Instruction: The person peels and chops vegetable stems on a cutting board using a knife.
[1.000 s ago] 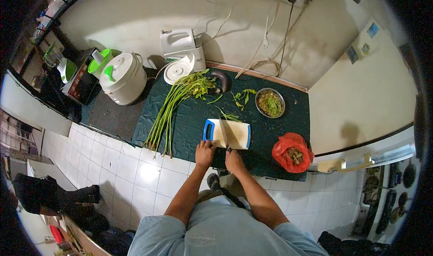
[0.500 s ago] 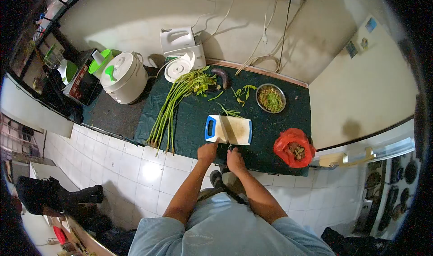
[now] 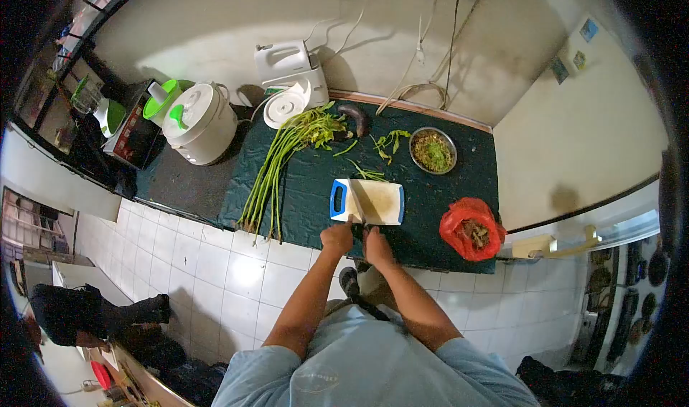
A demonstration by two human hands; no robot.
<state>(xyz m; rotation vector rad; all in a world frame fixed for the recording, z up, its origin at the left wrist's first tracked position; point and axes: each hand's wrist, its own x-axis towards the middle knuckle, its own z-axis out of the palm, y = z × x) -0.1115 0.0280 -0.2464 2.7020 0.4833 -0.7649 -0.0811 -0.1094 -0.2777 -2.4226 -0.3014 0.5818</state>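
A white cutting board (image 3: 384, 200) with a blue edge lies on the dark green table cover. My right hand (image 3: 377, 245) is wrapped around the dark handle of a knife (image 3: 356, 203), whose blade slants up over the board's left half. Beside it, my left hand (image 3: 336, 237) is curled at the near edge of the board, close to the handle; anything between its fingers is too small to tell. Several cut green stalks (image 3: 367, 172) lie just behind the board. Long leafy green stems (image 3: 274, 170) rest to its left.
A metal bowl (image 3: 452, 164) of chopped greens and a red plastic bag (image 3: 459, 245) with scraps stand on the right. An eggplant (image 3: 357, 118) lies near the wall. A white hand mixer (image 3: 283, 61) and a white cooker (image 3: 204, 131) stand at the back left. Another person (image 3: 72, 314) is at lower left.
My left hand has come closer to the knife handle. The knife has shifted slightly and its blade shows broader now. The whole view has tilted a little.
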